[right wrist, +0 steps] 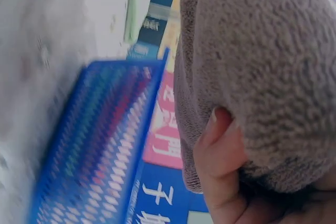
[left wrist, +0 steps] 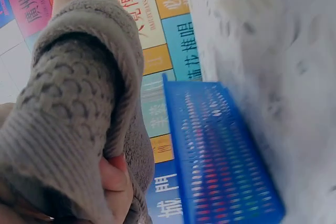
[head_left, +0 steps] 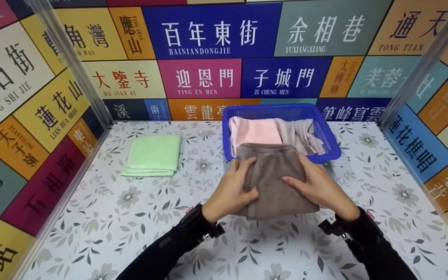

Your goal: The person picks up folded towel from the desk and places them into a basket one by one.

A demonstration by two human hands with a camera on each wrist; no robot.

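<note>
Both hands grip a folded brown towel (head_left: 276,186) in front of the blue basket (head_left: 327,140). The left hand (head_left: 230,190) holds the towel's left side, and the right hand (head_left: 321,186) holds its right side with the thumb across the front. In the left wrist view the towel (left wrist: 68,93) shows a ribbed, textured band and a rolled layer. Fingers of the right hand (right wrist: 223,156) press into the thick towel (right wrist: 273,66) in the right wrist view. Inside the basket lie a pink towel (head_left: 257,130) and a greyish towel (head_left: 303,134).
A folded green towel (head_left: 154,153) lies on the table to the left of the basket. The tabletop (head_left: 91,217) has a grey leaf pattern. Colourful panels with lettering (head_left: 212,35) wall the table at the back and sides.
</note>
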